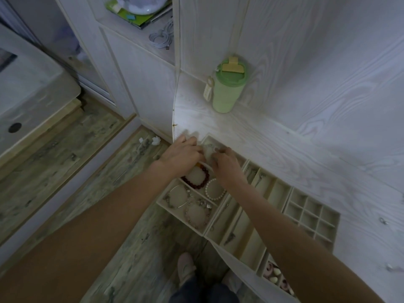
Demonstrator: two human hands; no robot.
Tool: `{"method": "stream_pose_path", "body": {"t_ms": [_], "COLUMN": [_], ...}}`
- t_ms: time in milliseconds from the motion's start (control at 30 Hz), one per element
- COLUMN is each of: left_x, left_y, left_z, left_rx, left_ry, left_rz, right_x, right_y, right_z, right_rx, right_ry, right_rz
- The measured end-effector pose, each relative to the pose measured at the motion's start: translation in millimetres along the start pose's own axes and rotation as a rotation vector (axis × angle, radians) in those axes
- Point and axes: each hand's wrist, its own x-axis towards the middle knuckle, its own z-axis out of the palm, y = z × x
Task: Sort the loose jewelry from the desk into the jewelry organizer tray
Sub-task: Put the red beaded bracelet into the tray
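Two bare forearms reach out from the bottom edge toward the far corner of the trays. The left hand (182, 153) and the right hand (227, 164) meet over a small pale piece of jewelry (209, 149), fingers of both curled in and pinching it between them; the piece is too blurred to say what it is. It sits above the far end of the beige organizer tray (282, 189), which lies along the edge of the white desk (273, 145), partly overhanging it.

Just below the hands, one compartment holds a dark red bead bracelet (197, 179) and beside it a white pearl bracelet (215, 190). The nearer compartment holds thin silver bangles (178, 196) and a pinkish bead bracelet (197, 214). To the right is a grid of small square cells (310, 217).

A green tumbler (227, 86) stands upright on the desk by the wall, well apart from the trays. A small metal bit (383, 221) lies loose on the desk at the right.
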Motion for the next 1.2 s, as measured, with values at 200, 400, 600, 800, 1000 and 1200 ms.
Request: {"method": "stream_pose_path", "body": {"t_ms": [200, 400, 600, 800, 1000, 1200], "left_x": [0.4, -0.3, -3.5, -4.1, 1.0, 34.1], "left_y": [0.8, 2.3, 6.6, 18.7, 47.6, 134.4], "left_z": [-2.9, 0.7, 1.3, -3.7, -21.1, -48.8], "left_rx": [-0.091, -0.128, -0.156, -0.169, -0.219, -0.389], "left_ry": [-0.005, 0.003, 0.002, -0.055, -0.084, -0.088], "left_rz": [-0.042, -0.075, -0.131, -0.201, -0.276, -0.199], "right_x": [0.0, -1.8, -7.3, -10.1, -47.1, -129.1], "right_y": [0.6, -3.2, -1.3, 0.2, 11.1, 73.8], "right_z": [-2.5, -2.6, -3.7, -11.8, -37.4, -77.9], "right_rx": [-0.002, -0.033, -0.043, -0.019, 0.141, 0.182], "right_ry": [-0.014, -0.054, -0.098, -0.173, -0.057, 0.056], "right_rz": [0.016, 0.016, 0.017, 0.036, 0.089, 0.222]}}
